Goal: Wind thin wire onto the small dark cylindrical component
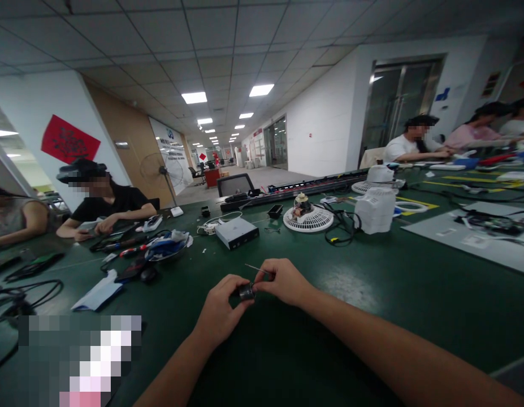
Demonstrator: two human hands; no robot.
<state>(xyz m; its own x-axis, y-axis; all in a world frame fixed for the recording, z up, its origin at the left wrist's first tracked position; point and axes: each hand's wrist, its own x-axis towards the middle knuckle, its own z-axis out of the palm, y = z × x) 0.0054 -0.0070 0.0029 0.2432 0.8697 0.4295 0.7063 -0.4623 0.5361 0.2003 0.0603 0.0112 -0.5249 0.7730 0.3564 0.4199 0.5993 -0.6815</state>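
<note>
Between the thumb and fingers of my left hand [223,305] is a small dark cylinder-shaped part [247,291]. My right hand [285,281] meets it from the other side, its thumb and fingertips close against the part's right end. A thin metal rod [254,267] sticks out leftward from the right fingers, above the cylinder; its kind is too small to tell. Both hands are just over the green tabletop [355,350]. Beyond them lies a silver optical disc drive [237,232] with a dark front.
Farther back sit a white fan grille with a motor [308,217], a white plastic housing [376,210] and a black cable [344,223]. To the left are a blue cloth [166,246], folded paper [98,291] and a mouse [148,275]. Several people [104,198] work around the table.
</note>
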